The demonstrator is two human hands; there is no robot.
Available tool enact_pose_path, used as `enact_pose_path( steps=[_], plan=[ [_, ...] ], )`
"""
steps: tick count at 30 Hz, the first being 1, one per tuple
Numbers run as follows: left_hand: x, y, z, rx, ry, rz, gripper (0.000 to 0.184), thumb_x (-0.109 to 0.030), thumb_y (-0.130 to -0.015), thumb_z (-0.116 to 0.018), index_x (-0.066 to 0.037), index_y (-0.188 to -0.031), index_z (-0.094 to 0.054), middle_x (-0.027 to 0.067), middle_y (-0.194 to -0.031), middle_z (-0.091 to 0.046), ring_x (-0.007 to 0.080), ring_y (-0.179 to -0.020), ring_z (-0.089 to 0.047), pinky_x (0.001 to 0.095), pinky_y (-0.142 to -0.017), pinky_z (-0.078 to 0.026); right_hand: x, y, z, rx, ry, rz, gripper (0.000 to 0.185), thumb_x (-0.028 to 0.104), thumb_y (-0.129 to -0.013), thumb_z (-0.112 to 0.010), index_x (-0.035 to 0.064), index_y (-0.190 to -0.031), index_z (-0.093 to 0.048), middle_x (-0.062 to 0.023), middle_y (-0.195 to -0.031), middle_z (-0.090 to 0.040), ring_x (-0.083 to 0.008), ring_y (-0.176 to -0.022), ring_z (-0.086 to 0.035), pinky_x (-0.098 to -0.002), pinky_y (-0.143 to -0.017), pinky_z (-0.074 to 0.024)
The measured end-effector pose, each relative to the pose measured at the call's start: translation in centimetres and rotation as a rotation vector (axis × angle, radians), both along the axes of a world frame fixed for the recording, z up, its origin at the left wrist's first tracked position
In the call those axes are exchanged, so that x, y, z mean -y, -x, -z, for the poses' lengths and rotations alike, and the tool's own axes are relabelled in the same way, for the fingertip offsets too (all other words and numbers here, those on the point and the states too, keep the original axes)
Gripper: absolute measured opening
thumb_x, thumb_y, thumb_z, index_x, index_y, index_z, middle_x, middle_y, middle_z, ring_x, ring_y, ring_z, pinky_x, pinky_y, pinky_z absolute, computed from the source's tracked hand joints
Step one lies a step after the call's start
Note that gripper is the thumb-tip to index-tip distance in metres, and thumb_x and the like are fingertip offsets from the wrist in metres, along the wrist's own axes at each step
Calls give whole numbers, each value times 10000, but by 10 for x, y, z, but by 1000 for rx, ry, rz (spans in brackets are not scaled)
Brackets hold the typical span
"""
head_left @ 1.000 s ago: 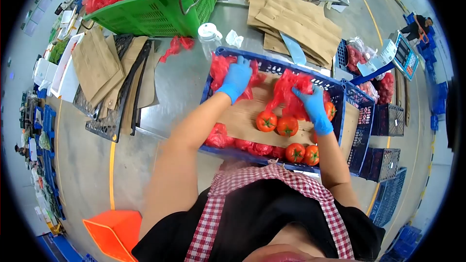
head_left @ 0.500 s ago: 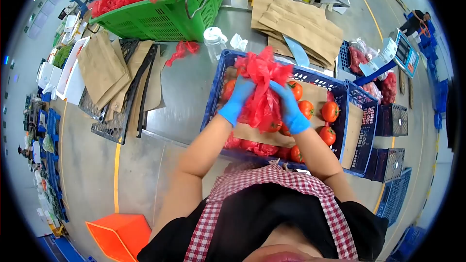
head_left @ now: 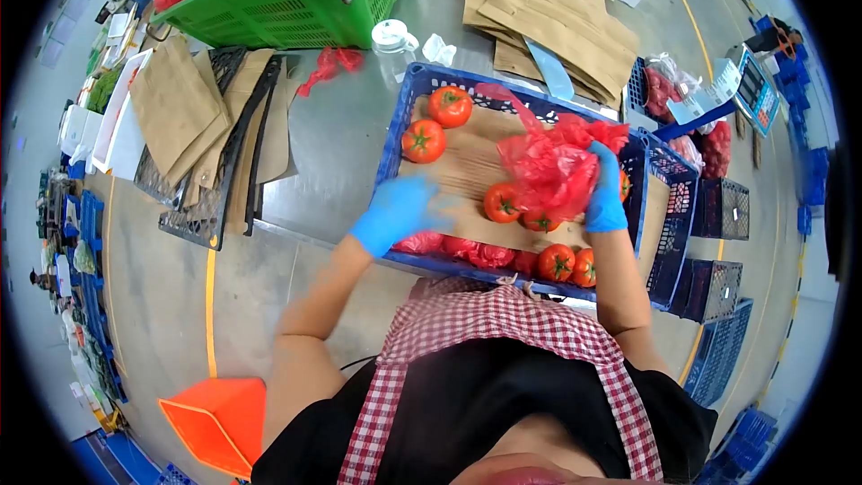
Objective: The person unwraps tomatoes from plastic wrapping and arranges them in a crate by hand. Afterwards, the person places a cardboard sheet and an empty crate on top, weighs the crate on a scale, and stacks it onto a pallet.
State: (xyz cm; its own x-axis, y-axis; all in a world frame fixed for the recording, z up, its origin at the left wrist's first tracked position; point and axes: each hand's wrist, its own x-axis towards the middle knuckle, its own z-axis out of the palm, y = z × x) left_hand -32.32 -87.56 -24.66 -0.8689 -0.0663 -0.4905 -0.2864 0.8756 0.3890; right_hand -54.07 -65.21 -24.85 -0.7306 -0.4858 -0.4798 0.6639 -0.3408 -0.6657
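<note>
On the steel table (head_left: 319, 171), the blue crate (head_left: 396, 130) lies crosswise before me, my right hand (head_left: 607, 193) gripping red plastic (head_left: 552, 166) over its right half, my left hand (head_left: 393, 213) (too blurred to tell open or closed) nearer the two far-left tomatoes (head_left: 423, 141).

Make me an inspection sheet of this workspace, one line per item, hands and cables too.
Surface: metal table, with a blue crate on it.
Job's things: loose tomatoes on brown paper in the crate.
Clutter: brown sheets, lidded bottle, crumpled white scrap.
Left hand: blurred at the crate's near left; grip unclear.
Right hand: gripping crumpled red plastic.
Cables: thin dark line beside the apron, possibly one.
Surroundings: orange bin on the floor; another person far right.
</note>
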Motion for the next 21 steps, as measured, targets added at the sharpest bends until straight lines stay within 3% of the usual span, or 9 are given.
enact_pose_path(
  steps=[2,7,11,14,17,20,21],
  plan=[
    [-6,-45,46,-331,227,133,470,-415,-766,-647,-76,-1084,-580,144,-1104,-562,309,-965,-569,389,-773,-475,-19,8,3,66,34,15,211,225,-782,-573,79,-933,-597,-101,-924,-655,-262,-853,-630,-389,-808,-515],
    [3,-43,62,-327,119,173,337,-336,-780,-623,-67,-982,-643,142,-887,-632,297,-805,-619,395,-686,-495,-24,-12,-9,231,93,-93,268,222,-766,-574,64,-981,-591,-107,-927,-653,-275,-868,-629,-406,-818,-514],
    [16,-32,70,-335,116,120,219,-196,-817,-600,-34,-946,-673,148,-824,-657,259,-777,-643,367,-715,-505,2,-52,-15,-131,-76,-296,352,34,-706,-553,16,-1057,-576,-81,-981,-635,-222,-887,-617,-350,-819,-501],
    [6,-17,57,-710,-414,-573,138,-90,-805,-604,-41,-892,-699,146,-814,-669,211,-814,-655,340,-759,-506,20,-67,-2,-514,-166,-592,433,-3,-681,-600,-8,-1113,-570,-47,-990,-626,-153,-911,-584,-293,-846,-461],
    [5,8,6,-551,-573,-590,230,-64,-879,-511,-15,-1065,-638,102,-1032,-657,160,-941,-609,303,-827,-480,46,-86,-12,-581,-259,-730,457,-17,-682,-601,-8,-1138,-561,-50,-992,-625,-141,-919,-578,-280,-857,-451],
    [-16,32,17,-511,-1418,-919,306,-78,-891,-518,-45,-1193,-556,68,-1140,-594,166,-980,-585,306,-877,-471,74,-91,-12,-534,-138,-631,440,-20,-685,-601,-5,-1123,-564,-56,-992,-623,-142,-927,-576,-280,-860,-448],
    [-21,35,36,-509,-1562,-872,333,-112,-920,-468,-59,-1248,-491,63,-1204,-543,176,-1045,-548,306,-911,-450,86,-92,0,-483,-51,-526,434,-20,-686,-601,-5,-1119,-565,-56,-991,-623,-143,-930,-575,-279,-861,-447]
  ],
)
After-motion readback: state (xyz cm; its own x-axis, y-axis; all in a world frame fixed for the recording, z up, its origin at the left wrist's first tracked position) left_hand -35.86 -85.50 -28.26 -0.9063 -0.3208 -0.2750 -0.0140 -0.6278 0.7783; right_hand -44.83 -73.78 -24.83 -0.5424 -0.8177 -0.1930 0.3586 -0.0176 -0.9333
